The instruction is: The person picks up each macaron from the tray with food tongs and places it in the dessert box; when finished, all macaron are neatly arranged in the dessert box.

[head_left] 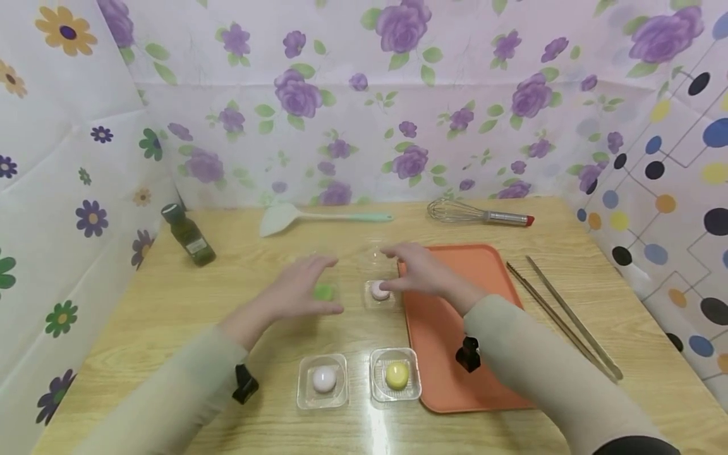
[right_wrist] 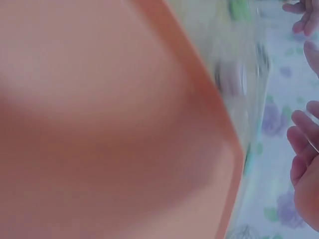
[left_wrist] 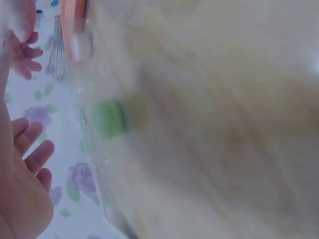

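Note:
My left hand (head_left: 294, 289) hovers over the table with its fingers apart, holding nothing. A green macaron-like sweet (head_left: 324, 292) shows just past its thumb and fingers; in the left wrist view this green sweet (left_wrist: 110, 119) is blurred. My right hand (head_left: 423, 272) reaches over the tray's far left part, fingers spread and empty. Near its thumb lies a pale pink sweet (head_left: 378, 290) in a clear plastic box (head_left: 372, 304) with its lid raised. Closer to me, one clear box (head_left: 304, 399) holds a whitish-lilac sweet (head_left: 324, 379), and another (head_left: 378, 395) holds a yellow one (head_left: 397, 375).
An orange tray (head_left: 443, 379) lies under my right arm, with long metal tongs (head_left: 569, 316) to its right. At the back are a whisk (head_left: 478, 213) and a pale spatula (head_left: 318, 217). A dark green bottle (head_left: 189, 235) lies at the left.

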`<state>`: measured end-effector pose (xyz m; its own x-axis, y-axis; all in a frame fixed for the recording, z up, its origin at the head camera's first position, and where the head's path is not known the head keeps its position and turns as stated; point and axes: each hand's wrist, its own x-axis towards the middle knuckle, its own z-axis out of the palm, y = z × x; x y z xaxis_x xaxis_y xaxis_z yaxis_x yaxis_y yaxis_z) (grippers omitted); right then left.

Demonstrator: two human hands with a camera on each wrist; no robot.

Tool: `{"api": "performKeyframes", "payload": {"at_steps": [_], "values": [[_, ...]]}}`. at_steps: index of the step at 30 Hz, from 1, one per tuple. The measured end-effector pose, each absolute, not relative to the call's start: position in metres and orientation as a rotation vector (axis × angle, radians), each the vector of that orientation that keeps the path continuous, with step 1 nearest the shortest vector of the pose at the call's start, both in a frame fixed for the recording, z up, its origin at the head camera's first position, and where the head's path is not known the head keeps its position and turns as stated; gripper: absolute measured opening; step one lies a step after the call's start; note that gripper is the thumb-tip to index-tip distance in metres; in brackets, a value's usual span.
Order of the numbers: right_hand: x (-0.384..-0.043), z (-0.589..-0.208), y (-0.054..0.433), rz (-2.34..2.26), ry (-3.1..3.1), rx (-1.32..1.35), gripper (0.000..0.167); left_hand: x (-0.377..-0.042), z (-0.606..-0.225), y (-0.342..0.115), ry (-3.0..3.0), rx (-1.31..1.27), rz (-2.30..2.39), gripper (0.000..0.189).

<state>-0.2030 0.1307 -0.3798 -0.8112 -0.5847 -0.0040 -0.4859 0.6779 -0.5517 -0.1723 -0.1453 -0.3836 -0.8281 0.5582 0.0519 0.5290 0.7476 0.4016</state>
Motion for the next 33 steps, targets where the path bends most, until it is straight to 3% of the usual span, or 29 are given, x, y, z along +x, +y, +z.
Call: {"api": "performKeyframes", "payload": {"at_steps": [15, 33], "values": [[-0.235, -0.395, 0.146, -0.919, 2.616, -0.558, 0.074, -0.232, -0.387, -0.113, 2.813, 0.683, 0.520, 0.090], [-0.253, -0.415, 0.132, -0.940, 2.578, -0.512, 0.058, -0.242, -0.398, -0.085, 2.798, 0.616, 0.515, 0.082]]}}
